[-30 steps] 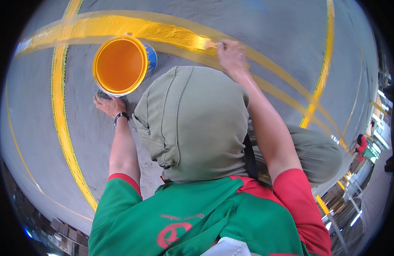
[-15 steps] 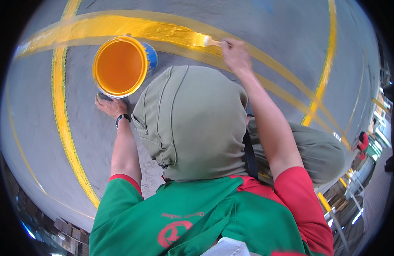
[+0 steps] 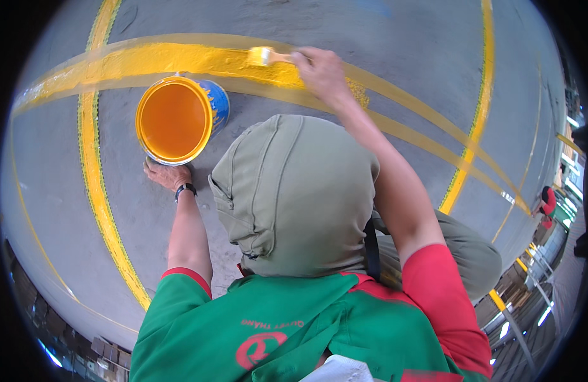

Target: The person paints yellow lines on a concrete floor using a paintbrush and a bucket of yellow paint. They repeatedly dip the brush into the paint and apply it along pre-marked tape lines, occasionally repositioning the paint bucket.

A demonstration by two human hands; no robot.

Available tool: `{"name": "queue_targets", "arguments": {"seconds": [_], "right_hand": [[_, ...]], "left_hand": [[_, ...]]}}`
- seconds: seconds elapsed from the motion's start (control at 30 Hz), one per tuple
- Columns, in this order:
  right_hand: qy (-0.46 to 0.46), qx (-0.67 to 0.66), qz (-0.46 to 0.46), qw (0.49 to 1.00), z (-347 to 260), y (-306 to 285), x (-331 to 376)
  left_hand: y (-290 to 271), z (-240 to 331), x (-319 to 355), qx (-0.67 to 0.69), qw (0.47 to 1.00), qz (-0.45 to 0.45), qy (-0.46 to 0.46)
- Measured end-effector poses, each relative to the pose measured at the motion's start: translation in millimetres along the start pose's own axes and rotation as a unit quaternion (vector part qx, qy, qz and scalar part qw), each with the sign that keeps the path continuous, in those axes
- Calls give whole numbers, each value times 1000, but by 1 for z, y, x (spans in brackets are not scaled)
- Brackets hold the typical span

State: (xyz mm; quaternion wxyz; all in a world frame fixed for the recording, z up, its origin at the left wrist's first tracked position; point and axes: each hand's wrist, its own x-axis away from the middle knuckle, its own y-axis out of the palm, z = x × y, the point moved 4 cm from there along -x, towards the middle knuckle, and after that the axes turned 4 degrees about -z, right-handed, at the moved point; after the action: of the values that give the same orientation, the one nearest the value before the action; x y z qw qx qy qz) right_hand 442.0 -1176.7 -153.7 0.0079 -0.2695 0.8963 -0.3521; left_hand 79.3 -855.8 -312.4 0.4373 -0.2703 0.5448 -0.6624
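Note:
My right hand (image 3: 320, 71) is closed round the handle of a paintbrush (image 3: 262, 56). Its bristles are loaded with yellow and touch the wet yellow stripe (image 3: 205, 58), which crosses the floor between two bands of tape (image 3: 396, 127). Left of the brush stands a blue paint bucket (image 3: 220, 107) with a yellow-smeared rim, seemingly leaning to the left; orange-yellow paint (image 3: 173, 121) shows inside. My left hand (image 3: 166, 174), with a dark wristband, grips the bucket's near side under the rim, its fingertips partly hidden there.
Stippled yellow paint (image 3: 357, 93) lies between the tapes right of my right hand. Older yellow lines run across the grey floor at left (image 3: 93, 165) and right (image 3: 481, 114). My bent knee (image 3: 469, 251) is at right. Farther right is another person (image 3: 547, 200) in red.
My right hand has swept the brush leftward along the stripe. Stippled paint that my hand and arm covered before now shows. The left hand stays by the bucket.

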Motion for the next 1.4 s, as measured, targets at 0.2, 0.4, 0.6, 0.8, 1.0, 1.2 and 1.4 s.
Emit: {"name": "queue_targets", "arguments": {"seconds": [0.2,0.4,0.6,0.8,1.0,1.2,1.4], "right_hand": [[92,91,-69,989,-7,37,-28],[-37,265,-190,945,-25,-52,-32],[-380,278,-246,847,-95,30,-111],[-515,366,-327,703,-58,63,-103],[-549,406,-408,606,50,-70,-31],[-396,277,-526,700,84,-151,-9],[-423,217,-441,761,26,-75,-58]], "left_hand": [[-14,15,3,48,999,2,-14],[-21,24,5,60,997,35,-42],[-10,9,-1,80,994,51,-52],[-56,18,31,196,978,-52,-58],[-125,99,203,439,855,-200,-192],[-157,200,288,749,492,-235,-376],[-205,224,288,797,431,-261,-332]]}}
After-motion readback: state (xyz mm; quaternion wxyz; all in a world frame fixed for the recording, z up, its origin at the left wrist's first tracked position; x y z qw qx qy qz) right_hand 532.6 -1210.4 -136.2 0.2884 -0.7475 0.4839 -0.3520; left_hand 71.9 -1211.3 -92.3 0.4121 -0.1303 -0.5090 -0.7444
